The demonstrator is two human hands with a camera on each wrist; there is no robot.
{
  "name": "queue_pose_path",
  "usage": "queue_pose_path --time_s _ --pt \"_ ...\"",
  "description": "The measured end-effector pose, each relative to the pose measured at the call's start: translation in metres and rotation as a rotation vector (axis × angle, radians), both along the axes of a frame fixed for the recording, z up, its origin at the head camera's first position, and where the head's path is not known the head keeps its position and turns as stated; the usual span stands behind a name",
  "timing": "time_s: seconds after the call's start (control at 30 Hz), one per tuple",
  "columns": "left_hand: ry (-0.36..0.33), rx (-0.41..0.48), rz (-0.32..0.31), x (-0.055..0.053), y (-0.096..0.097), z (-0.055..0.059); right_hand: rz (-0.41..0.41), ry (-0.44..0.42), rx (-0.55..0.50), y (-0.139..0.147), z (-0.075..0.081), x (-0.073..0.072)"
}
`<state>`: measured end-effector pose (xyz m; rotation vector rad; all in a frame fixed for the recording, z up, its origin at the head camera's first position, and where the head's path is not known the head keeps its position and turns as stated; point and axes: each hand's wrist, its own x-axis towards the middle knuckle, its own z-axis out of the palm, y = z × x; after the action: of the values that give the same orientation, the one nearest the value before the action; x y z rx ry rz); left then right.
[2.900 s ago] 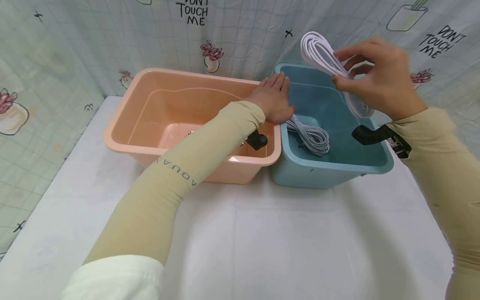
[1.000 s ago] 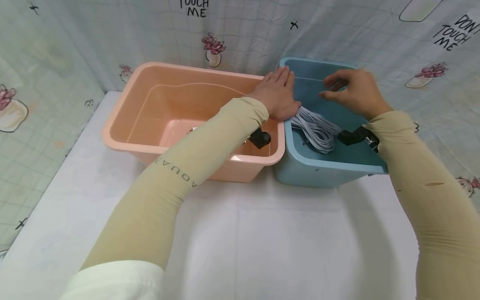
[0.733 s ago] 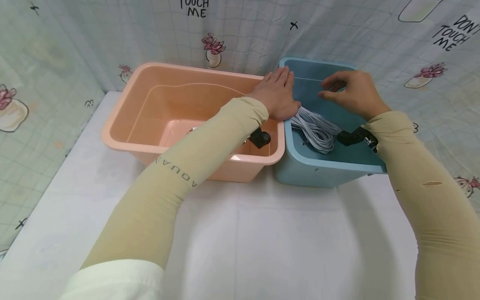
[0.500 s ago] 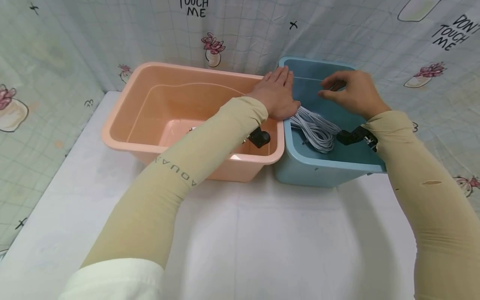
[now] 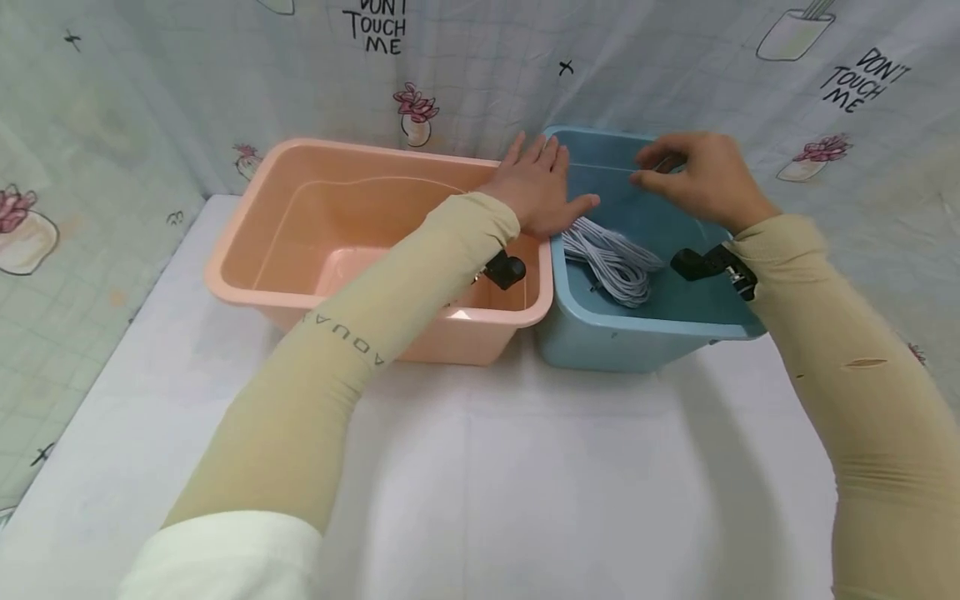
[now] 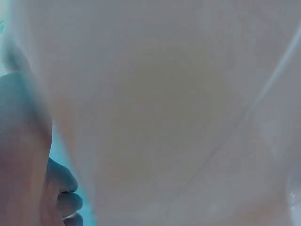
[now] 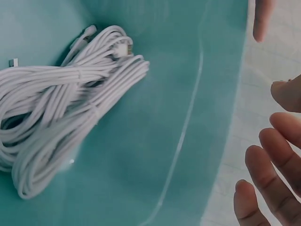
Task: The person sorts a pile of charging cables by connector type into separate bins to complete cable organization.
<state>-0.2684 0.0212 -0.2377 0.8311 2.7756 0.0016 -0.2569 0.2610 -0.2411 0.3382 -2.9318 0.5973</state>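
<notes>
My left hand [image 5: 534, 190] lies with its fingers spread across the meeting rims of a peach tub [image 5: 352, 208] and a blue tub [image 5: 645, 327]. The left wrist view shows part of this hand [image 6: 23, 150] at the edge, beside the tub's blurred wall. Over the right side of the blue tub hovers my right hand [image 5: 705, 179], fingers loosely bent and nothing between them. Its separated fingers [image 7: 265, 176] also show in the right wrist view. Below, several bundled white cables [image 7: 75, 99] lie on the blue tub's floor, with small plugs at some ends.
Both tubs stand side by side on a white-covered table [image 5: 555, 483], close against a printed cloth backdrop [image 5: 487, 75]. My left forearm [image 5: 330, 392] crosses the peach tub's front and hides part of its inside. Black wrist cameras hang below both wrists.
A coiled white cable that my right hand pinched above the blue tub now lies among the others inside. That hand has come down and left, emptied. Lately my left fingers and thumb have spread.
</notes>
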Motion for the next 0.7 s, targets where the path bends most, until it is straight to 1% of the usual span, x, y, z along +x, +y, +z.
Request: queue_pose_path --time_s 0.13,0.2,0.3,0.43,0.57,0.7 --pt "0.036 0.019 0.041 -0.009 -0.021 0.013 0.022 0.011 0.021 -0.005 0.011 0.001" --pt "0.058 0.031 0.066 -0.012 -0.035 0.021 0.035 0.015 0.031 -0.007 0.017 0.002" --pt "0.103 0.048 0.121 -0.013 -0.060 0.032 0.042 0.017 0.047 -0.010 0.025 0.005" --pt "0.183 0.058 0.188 -0.010 -0.094 0.043 0.030 -0.011 0.049 -0.006 0.035 0.013" --pt "0.250 0.077 0.228 -0.005 -0.126 0.053 -0.010 -0.048 0.077 0.007 0.044 0.023" --pt "0.277 0.071 0.268 0.002 -0.156 0.061 -0.036 -0.048 0.118 0.019 0.050 0.033"
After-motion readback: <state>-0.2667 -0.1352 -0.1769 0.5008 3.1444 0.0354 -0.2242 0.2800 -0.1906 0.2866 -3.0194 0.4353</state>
